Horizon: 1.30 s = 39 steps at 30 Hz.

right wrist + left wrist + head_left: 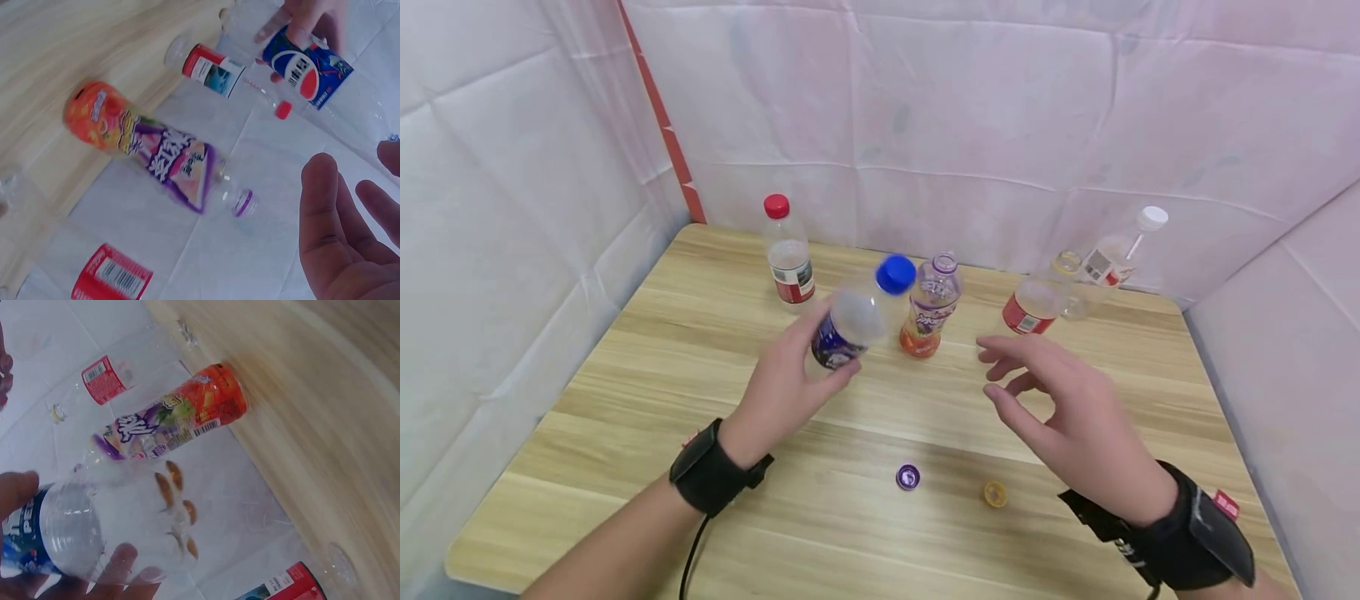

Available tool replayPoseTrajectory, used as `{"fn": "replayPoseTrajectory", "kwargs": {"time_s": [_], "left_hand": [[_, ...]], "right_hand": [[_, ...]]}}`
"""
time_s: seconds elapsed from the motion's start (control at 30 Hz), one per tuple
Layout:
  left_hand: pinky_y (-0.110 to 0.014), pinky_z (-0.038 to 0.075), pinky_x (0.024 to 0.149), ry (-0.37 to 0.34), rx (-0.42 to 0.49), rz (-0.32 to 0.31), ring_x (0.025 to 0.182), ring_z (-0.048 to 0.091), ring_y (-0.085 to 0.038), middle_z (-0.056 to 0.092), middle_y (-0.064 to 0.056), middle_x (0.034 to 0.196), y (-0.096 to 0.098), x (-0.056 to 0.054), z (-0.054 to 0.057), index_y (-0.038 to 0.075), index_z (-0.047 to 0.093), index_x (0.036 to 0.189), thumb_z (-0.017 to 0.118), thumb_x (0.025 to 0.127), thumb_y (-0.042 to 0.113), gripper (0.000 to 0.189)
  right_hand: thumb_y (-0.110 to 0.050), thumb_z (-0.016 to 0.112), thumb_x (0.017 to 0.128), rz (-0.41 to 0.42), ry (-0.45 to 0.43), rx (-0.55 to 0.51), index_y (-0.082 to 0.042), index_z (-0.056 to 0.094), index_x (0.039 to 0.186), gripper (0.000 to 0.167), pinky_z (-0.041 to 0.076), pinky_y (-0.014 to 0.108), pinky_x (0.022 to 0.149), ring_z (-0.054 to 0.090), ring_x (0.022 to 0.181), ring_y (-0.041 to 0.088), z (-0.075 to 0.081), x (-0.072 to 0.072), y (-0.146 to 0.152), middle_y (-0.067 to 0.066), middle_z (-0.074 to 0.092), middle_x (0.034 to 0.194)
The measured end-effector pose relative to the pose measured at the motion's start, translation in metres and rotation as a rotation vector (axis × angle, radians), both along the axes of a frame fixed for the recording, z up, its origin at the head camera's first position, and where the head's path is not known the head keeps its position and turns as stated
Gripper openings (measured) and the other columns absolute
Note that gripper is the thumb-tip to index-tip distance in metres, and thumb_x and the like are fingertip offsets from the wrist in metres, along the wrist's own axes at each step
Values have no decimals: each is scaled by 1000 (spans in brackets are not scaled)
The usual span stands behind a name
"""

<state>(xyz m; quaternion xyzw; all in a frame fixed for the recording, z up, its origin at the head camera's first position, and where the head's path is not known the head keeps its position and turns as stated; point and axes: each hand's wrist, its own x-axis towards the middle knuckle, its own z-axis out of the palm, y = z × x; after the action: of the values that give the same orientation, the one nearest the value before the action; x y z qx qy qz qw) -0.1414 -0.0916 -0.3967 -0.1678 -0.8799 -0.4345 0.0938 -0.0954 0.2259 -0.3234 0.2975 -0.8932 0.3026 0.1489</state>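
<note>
My left hand (pixel 786 387) grips a clear Pepsi bottle (pixel 837 337) with a blue label and blue cap (pixel 896 274), tilted to the right above the table. In the left wrist view its bottom shows brownish marks. Nothing is held in my right hand (pixel 1075 417); its fingers are loosely bent, above the table on the right. Between the hands and farther back, a capless juice bottle (pixel 931 307) with a purple and orange label stands upright. Nearer to me lie a purple cap (pixel 907 477) and a yellow cap (pixel 995 494).
A red-capped bottle (pixel 791 262) stands at the back left. Toward the back right are a capless, red-labelled bottle (pixel 1033 306) with a yellow neck ring and a white-capped clear bottle (pixel 1108 262). White sheeting (pixel 962 108) hangs behind the wooden table (pixel 647 400).
</note>
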Motion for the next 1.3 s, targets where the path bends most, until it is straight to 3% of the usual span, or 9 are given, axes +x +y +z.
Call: {"fn": "replayPoseTrajectory", "kwargs": {"time_s": [0.13, 0.3, 0.47, 0.63, 0.73, 0.87, 1.07, 1.17, 1.3], "left_hand": [[-50, 52, 111, 24, -130, -36, 138, 58, -27, 58, -4, 150, 0, 18, -10, 33, 37, 162, 87, 88, 29, 89], [-42, 55, 108, 136, -247, -68, 129, 61, -23, 61, -4, 139, 2, 32, -23, 35, 38, 162, 91, 84, 25, 96], [-47, 53, 109, 227, -324, -87, 124, 62, -25, 63, -6, 134, 3, 42, -32, 30, 42, 161, 95, 79, 24, 98], [-53, 50, 111, 226, -369, -99, 124, 63, -27, 63, -6, 134, 4, 48, -35, 32, 39, 163, 95, 78, 25, 101], [-50, 53, 110, 171, -342, -130, 122, 65, -24, 65, -3, 132, 3, 50, -36, 33, 41, 161, 94, 79, 25, 98], [-40, 57, 106, 24, -268, -210, 123, 65, -17, 66, 3, 134, -1, 49, -36, 39, 47, 156, 92, 83, 23, 87], [-36, 55, 107, -227, -177, -389, 125, 63, -7, 66, 12, 138, -10, 42, -29, 46, 49, 152, 86, 89, 25, 76], [-32, 55, 107, -352, -151, -484, 121, 63, -4, 66, 15, 136, -15, 37, -26, 47, 47, 153, 86, 89, 25, 77], [-31, 56, 103, -426, -155, -513, 115, 63, -6, 66, 14, 132, -17, 35, -24, 50, 44, 153, 87, 89, 26, 82]], "right_hand": [[3, 82, 86, 25, -64, -71, -16, 59, 145, 66, 58, 14, 84, 69, 103, 5, -5, 0, -9, -6, 70, 121], [4, 85, 83, 63, -135, -148, -17, 55, 150, 76, 61, 19, 84, 72, 104, 8, -11, -1, -17, -2, 68, 130], [-7, 88, 83, 77, -109, -85, -18, 70, 130, 52, 60, 16, 78, 69, 92, 1, -16, -3, -24, -8, 70, 120], [-11, 90, 81, 52, -60, -37, -17, 78, 115, 36, 55, 11, 71, 64, 85, -1, -22, -1, -28, -10, 72, 113], [-9, 90, 79, 54, -36, -40, -16, 79, 112, 35, 53, 10, 72, 66, 86, 1, -26, 0, -28, -9, 73, 109], [-11, 89, 82, 103, 0, -43, -14, 79, 111, 31, 55, 10, 80, 70, 91, 6, -30, 1, -27, -5, 75, 108], [-36, 69, 99, 231, 107, -61, -12, 78, 112, 28, 56, 12, 89, 72, 93, 9, -33, 6, -24, -3, 75, 109], [-36, 64, 103, 295, 167, -77, -12, 78, 113, 30, 57, 13, 88, 73, 94, 11, -32, 6, -23, -1, 75, 110], [-34, 65, 104, 311, 143, -62, -11, 78, 115, 29, 57, 14, 90, 74, 99, 13, -30, 5, -21, 0, 75, 114]]}}
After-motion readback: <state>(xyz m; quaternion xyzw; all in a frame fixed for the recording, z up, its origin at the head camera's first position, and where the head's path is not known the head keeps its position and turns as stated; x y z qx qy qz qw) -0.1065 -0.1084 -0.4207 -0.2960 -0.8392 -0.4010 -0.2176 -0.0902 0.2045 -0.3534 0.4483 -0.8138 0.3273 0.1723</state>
